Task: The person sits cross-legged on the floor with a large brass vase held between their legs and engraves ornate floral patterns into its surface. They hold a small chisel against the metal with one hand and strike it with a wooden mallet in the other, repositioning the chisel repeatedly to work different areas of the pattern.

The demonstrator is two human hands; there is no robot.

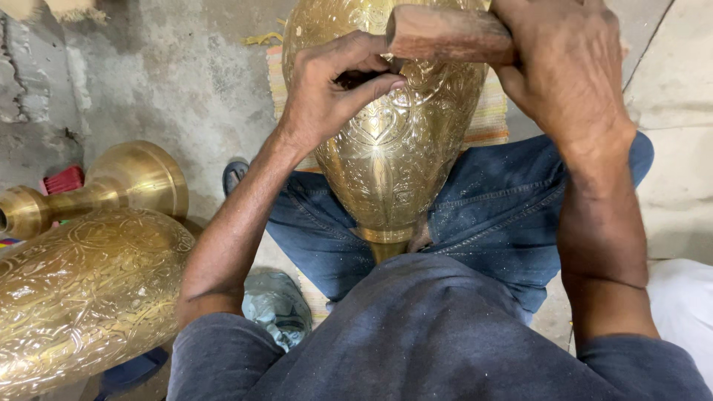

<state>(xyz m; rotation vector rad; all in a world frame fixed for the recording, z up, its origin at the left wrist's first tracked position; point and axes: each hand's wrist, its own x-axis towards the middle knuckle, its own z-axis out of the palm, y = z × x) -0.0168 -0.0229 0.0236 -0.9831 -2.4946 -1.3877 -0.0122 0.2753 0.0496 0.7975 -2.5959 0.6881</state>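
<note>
An engraved brass vase (386,148), lying across the lap, is being chased: a small chisel is being pinched by the left hand (334,89), a wooden mallet (449,33) is being gripped by the right hand (564,67). Much patterning is already showing.

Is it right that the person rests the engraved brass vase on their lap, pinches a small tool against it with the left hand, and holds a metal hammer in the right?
Not quite. The head view shows the right hand gripping a wooden mallet, not a metal hammer. The rest holds: the engraved brass vase lies on the lap, and the left hand pinches a small tool against it.
</note>
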